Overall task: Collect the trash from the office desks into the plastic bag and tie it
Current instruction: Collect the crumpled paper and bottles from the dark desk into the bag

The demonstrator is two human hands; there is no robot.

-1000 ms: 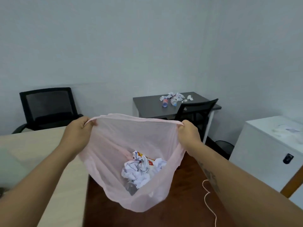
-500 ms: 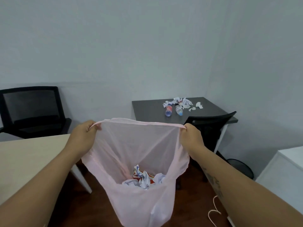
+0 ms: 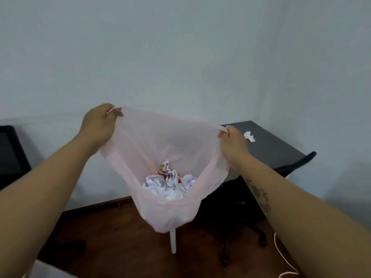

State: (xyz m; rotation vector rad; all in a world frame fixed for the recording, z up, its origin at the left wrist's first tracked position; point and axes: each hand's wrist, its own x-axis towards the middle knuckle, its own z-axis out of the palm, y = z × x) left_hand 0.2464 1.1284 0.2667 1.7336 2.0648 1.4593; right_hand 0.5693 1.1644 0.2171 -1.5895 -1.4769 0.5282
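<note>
Your left hand [image 3: 98,125] pinches the rim of the pink plastic bag [image 3: 160,209] at its upper left corner. Your right hand [image 3: 232,145] pinches the rim on the opposite side, a little lower. Between these 2 grips the bag hangs open in the air above the brown floor [image 3: 112,227]. Crumpled paper [image 3: 170,185] lies at the bottom of the bag. Behind your right hand stands the dark bench [image 3: 281,149], with 1 white paper scrap [image 3: 249,136] on its top. A black chair [image 3: 297,165] sits just beside the bench.

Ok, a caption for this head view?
The left hand and right hand hold the bag open by its rim, paper trash inside, before a desk bearing a scrap.
</note>
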